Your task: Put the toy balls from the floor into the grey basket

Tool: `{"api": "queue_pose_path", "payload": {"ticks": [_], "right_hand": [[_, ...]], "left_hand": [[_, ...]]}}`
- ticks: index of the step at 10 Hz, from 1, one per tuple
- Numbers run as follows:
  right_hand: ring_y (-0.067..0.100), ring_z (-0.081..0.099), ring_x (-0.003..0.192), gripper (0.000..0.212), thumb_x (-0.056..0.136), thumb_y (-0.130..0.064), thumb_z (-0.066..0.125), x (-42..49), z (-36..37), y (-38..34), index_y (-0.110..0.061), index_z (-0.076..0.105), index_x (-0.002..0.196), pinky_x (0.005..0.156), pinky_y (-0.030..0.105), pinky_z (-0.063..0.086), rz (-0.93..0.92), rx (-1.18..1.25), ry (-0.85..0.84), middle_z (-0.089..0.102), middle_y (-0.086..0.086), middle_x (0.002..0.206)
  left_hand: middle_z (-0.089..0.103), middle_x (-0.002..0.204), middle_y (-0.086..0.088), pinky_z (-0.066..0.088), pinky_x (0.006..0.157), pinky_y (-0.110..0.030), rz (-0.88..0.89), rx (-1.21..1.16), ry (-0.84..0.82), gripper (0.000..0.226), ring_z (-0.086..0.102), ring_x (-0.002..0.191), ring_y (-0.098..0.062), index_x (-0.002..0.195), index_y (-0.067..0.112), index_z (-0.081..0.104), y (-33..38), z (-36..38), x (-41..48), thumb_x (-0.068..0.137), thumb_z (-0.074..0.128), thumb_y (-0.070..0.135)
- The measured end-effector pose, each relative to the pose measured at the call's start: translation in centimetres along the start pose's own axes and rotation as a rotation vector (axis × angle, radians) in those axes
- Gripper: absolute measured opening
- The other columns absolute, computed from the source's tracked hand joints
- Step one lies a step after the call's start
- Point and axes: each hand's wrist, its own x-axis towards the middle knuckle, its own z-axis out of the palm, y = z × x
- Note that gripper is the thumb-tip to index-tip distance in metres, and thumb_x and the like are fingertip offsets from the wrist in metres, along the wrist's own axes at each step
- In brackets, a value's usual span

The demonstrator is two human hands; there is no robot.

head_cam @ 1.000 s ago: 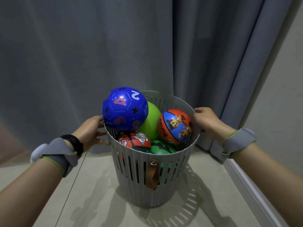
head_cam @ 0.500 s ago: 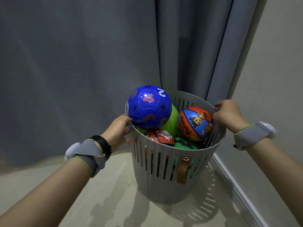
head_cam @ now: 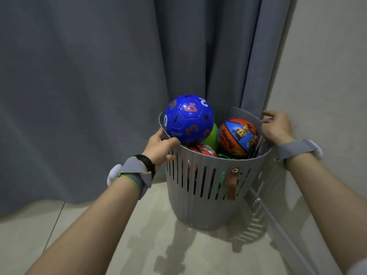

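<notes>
The grey basket, slatted and with a brown leather tab, stands on the floor in the corner. It holds several toy balls. A blue number ball sits on top at the left, and an orange-and-blue cartoon basketball on the right. A green ball and a red cartoon ball lie lower. My left hand grips the left rim, thumb inside and fingers outside. My right hand is at the right rim with its fingers loosened and spread.
A grey curtain hangs behind and to the left of the basket. A beige wall with a skirting board runs along the right, close to the basket. Pale floor tiles stretch toward me.
The basket has moved right and back into the corner beside the wall. My right hand's fingers have loosened from the rim, and the blue ball has turned a little.
</notes>
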Motion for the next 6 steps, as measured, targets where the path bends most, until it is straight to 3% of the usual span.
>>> {"api": "queue_pose_path", "payload": {"ticks": [2,3,4,5,6], "right_hand": [[0.025,0.064,0.114,0.044,0.078,-0.007,0.057,1.0,1.3,-0.1,-0.022,0.067,0.118,0.104,0.037,0.048,0.048,0.095,0.069,0.075,0.007,0.110],[0.031,0.060,0.119,0.048,0.079,-0.003,0.051,0.7,1.5,-0.2,-0.021,0.066,0.121,0.105,0.039,0.047,0.026,0.080,0.078,0.070,0.010,0.121],[0.034,0.057,0.122,0.049,0.080,-0.003,0.051,0.4,1.5,0.0,-0.018,0.063,0.126,0.105,0.039,0.045,0.000,0.028,0.037,0.066,0.012,0.128],[0.035,0.054,0.126,0.052,0.082,-0.003,0.051,0.4,1.5,0.2,-0.013,0.056,0.133,0.108,0.040,0.042,-0.008,0.021,-0.008,0.061,0.016,0.133],[0.037,0.048,0.131,0.056,0.084,-0.003,0.051,-0.2,1.4,0.0,-0.007,0.047,0.140,0.111,0.040,0.039,-0.011,0.020,-0.066,0.054,0.020,0.140]], "left_hand": [[0.055,0.133,-0.008,0.048,0.092,-0.054,0.005,-0.034,0.048,0.038,0.055,0.118,-0.024,0.091,0.039,0.058,0.0,0.0,0.5,0.081,0.055,0.002],[0.051,0.137,-0.007,0.049,0.087,-0.050,-0.033,-0.091,0.061,0.044,0.050,0.123,-0.027,0.094,0.040,0.056,0.0,-0.1,0.4,0.082,0.054,-0.002],[0.040,0.148,-0.007,0.045,0.090,-0.052,-0.080,-0.137,0.095,0.065,0.041,0.133,-0.028,0.138,0.028,0.043,-0.6,-0.2,1.0,0.082,0.058,-0.001],[0.035,0.152,-0.006,0.044,0.094,-0.049,-0.136,-0.161,0.136,0.073,0.035,0.138,-0.029,0.147,0.023,0.032,-0.9,-0.2,0.9,0.083,0.064,0.009],[0.042,0.148,-0.006,0.046,0.091,-0.044,-0.206,-0.129,0.131,0.069,0.040,0.135,-0.030,0.143,0.020,0.039,-1.7,-0.6,0.8,0.081,0.068,0.028]]}}
